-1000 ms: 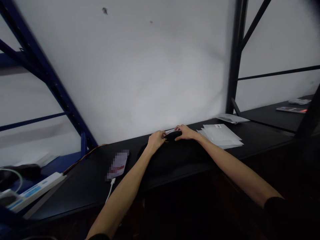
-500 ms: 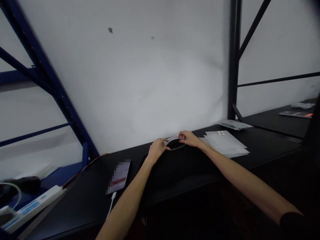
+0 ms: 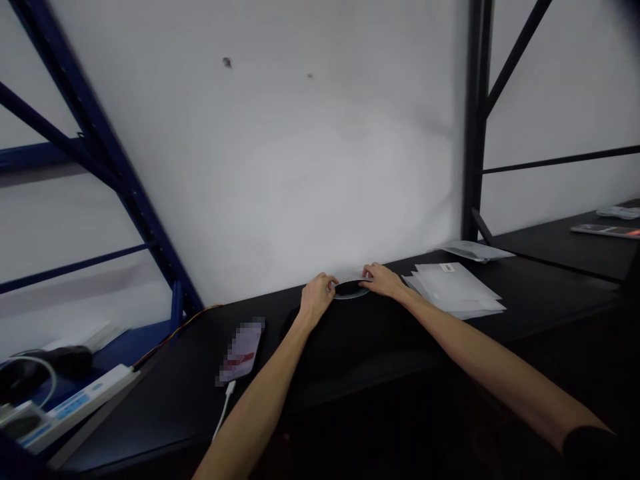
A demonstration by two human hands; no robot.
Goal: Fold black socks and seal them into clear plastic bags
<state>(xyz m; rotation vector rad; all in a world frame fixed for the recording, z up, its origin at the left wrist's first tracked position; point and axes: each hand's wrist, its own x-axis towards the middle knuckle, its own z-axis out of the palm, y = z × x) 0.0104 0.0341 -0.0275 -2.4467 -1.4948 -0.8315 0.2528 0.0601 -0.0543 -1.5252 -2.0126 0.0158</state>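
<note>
Both my hands are at a pouch-like thing (image 3: pixel 351 298) near the back edge of the black table, by the wall. Its mouth is a dark oval with a thin pale rim; the rest of it is hard to make out against the black surface. My left hand (image 3: pixel 319 295) pinches the left end of the rim between thumb and fingers. At the right end, my right hand (image 3: pixel 383 279) grips the rim with curled fingertips. What lies inside the opening is too dark to see.
White translucent plastic bags (image 3: pixel 453 287) lie right of my right hand, with another bag (image 3: pixel 477 251) behind. A phone (image 3: pixel 244 352) on a white cable lies left of my left forearm. A power strip (image 3: pixel 83 400) sits far left. A black post (image 3: pixel 475 133) rises at back right.
The pale back edge that stood up between my hands has dropped, and the opening now looks wider and flatter. My hands hold nearly the same places; the view has shifted slightly.
</note>
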